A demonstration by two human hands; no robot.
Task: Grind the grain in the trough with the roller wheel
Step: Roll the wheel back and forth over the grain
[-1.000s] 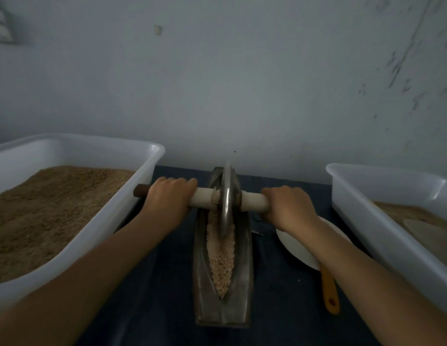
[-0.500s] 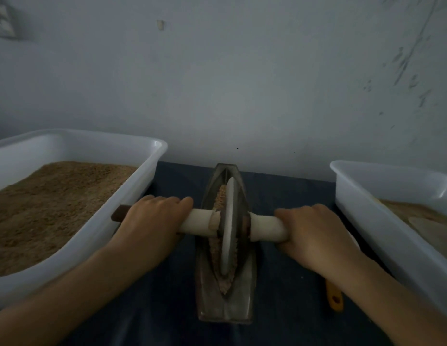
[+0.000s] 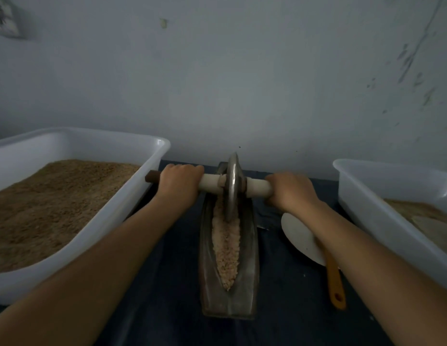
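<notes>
A narrow metal trough lies lengthwise in front of me on a dark cloth, with pale crushed grain along its groove. The metal roller wheel stands upright at the trough's far end, on a pale wooden axle with a dark left tip. My left hand grips the axle to the left of the wheel. My right hand grips it on the right and hides that end.
A large white tub heaped with brown grain stands on the left. Another white tub with paler meal stands on the right. A white spatula with an orange handle lies between the trough and the right tub, partly under my right forearm. A wall is close behind.
The wheel rolled toward me to mid-trough, then back away to the far end. Both hands moved with the axle and kept their grip.
</notes>
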